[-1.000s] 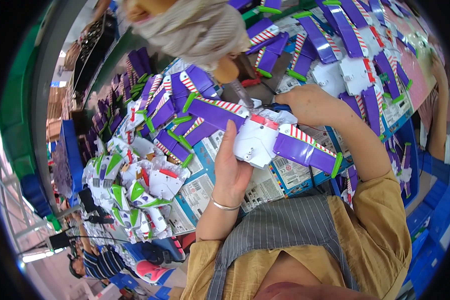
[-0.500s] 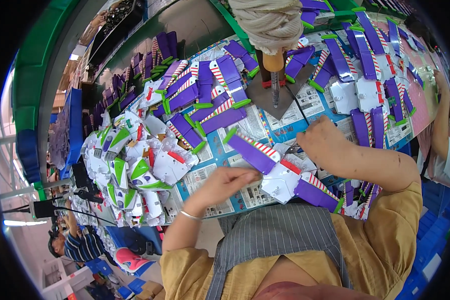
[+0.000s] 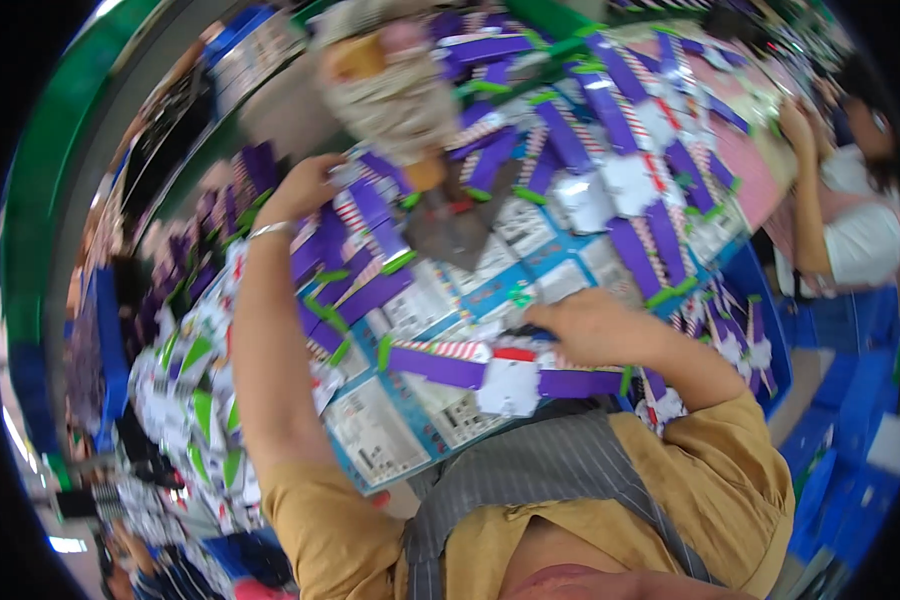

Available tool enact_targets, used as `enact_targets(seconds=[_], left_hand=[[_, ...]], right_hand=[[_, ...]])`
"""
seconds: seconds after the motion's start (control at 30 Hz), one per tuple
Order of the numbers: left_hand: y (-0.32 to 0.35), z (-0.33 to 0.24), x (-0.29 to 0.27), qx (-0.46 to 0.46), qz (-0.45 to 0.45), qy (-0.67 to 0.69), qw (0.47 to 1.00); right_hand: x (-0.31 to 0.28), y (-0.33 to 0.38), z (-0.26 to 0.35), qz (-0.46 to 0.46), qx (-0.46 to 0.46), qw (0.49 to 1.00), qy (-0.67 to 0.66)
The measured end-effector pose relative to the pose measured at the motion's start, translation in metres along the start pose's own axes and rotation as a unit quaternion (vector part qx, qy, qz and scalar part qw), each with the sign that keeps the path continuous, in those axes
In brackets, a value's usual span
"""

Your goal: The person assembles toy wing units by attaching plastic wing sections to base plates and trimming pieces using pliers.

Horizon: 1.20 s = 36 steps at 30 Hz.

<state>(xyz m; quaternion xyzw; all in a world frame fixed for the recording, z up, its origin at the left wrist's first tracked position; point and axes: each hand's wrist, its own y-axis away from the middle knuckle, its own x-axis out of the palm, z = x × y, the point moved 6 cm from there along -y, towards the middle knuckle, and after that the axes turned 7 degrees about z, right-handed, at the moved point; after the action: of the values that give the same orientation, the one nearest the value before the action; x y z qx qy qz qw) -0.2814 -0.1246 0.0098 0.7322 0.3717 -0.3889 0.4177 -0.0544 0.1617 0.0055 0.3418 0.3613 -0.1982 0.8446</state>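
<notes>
A toy wing assembly, with a white middle, a red strip and purple wings with striped edges and green tips, lies at the table's near edge. Over its upper edge is my right hand, its fingers pinched around something small and dark that blur hides. A small green piece shows just beyond those fingers. My left hand is stretched far out to the left, at a heap of purple wing pieces. Motion smears its fingertips, so a hold cannot be made out.
A cloth-wrapped hanging tool comes down over a dark plate. White and green toy shells are piled at the left. More wing assemblies lie at the right, near a co-worker. Blue bins stand at the lower right.
My left hand has left the near wing assembly and reached away to the far-left wings. The view has turned; my right hand stays by the assembly.
</notes>
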Motion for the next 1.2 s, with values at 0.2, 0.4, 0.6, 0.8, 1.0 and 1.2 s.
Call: enact_targets(seconds=[0.2, 0.4, 0.6, 0.8, 1.0, 1.2], left_hand=[[0.015, 0.039, -0.016, 0.02, -0.114, 0.11, 0.987], [0.078, 0.0, -0.039, -0.046, -0.218, 0.156, 0.962], [0.098, 0.018, -0.026, -0.002, -0.405, 0.265, 0.875], [0.129, 0.025, -0.019, 0.046, -0.536, 0.438, 0.721], [0.191, 0.013, -0.013, 0.008, -0.608, 0.492, 0.623], [0.229, -0.036, 0.069, -0.033, -0.505, 0.441, 0.741]], right_hand=[[0.001, 0.042, -0.02, -0.185, -0.036, 0.965, -0.18], [-0.076, 0.121, -0.126, -0.517, 0.102, 0.822, -0.214], [-0.131, 0.125, -0.224, -0.589, 0.22, 0.751, -0.199], [-0.151, 0.118, -0.222, -0.486, 0.328, 0.808, -0.058], [-0.136, 0.12, -0.141, -0.628, 0.171, 0.738, 0.178], [-0.075, 0.047, -0.078, -0.491, 0.035, 0.855, 0.163]])
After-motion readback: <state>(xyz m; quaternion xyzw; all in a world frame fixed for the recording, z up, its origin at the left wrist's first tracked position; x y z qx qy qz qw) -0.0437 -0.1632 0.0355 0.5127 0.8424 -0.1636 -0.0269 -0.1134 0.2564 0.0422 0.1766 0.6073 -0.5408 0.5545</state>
